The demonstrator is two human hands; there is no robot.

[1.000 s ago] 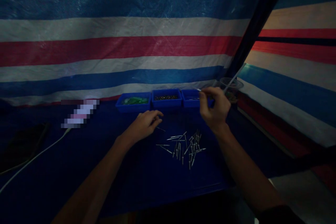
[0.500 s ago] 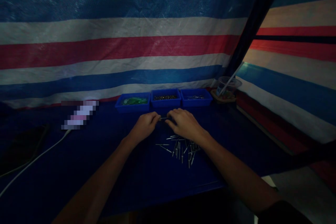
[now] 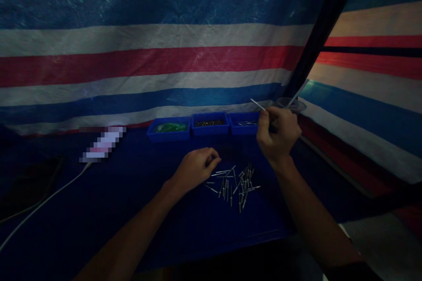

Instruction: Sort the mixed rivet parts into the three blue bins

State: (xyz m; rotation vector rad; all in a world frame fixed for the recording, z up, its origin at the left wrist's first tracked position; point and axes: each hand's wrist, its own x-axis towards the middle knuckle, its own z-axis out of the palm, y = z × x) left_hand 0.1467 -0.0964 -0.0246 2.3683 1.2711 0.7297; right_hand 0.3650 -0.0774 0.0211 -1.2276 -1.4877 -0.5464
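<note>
My right hand (image 3: 279, 134) is raised in front of the right blue tray, its fingers closed on a thin metal rod (image 3: 257, 104) that points up and left. My left hand (image 3: 199, 166) is low over the table, thumb and fingertips pinched together; whatever they hold, if anything, is too small to make out. Just right of it lies a loose pile of thin metal pins (image 3: 245, 184). Behind the hands stand three blue trays: the left one (image 3: 169, 137) has green material, the middle one (image 3: 210, 130) small brownish pieces, the right one (image 3: 235, 130) thin metal pieces.
A plastic cup (image 3: 298, 104) with a straw stands at the back right, partly behind my right hand. On the left are a pixelated device (image 3: 103, 144) with a white cable (image 3: 49, 197) and a dark flat object (image 3: 42, 184). Striped sheeting (image 3: 148, 61) rises behind the table.
My hands have moved apart. The right one has gone up and right with the rod, turning it upward; the left has shifted slightly right and nearer, towards the pile.
</note>
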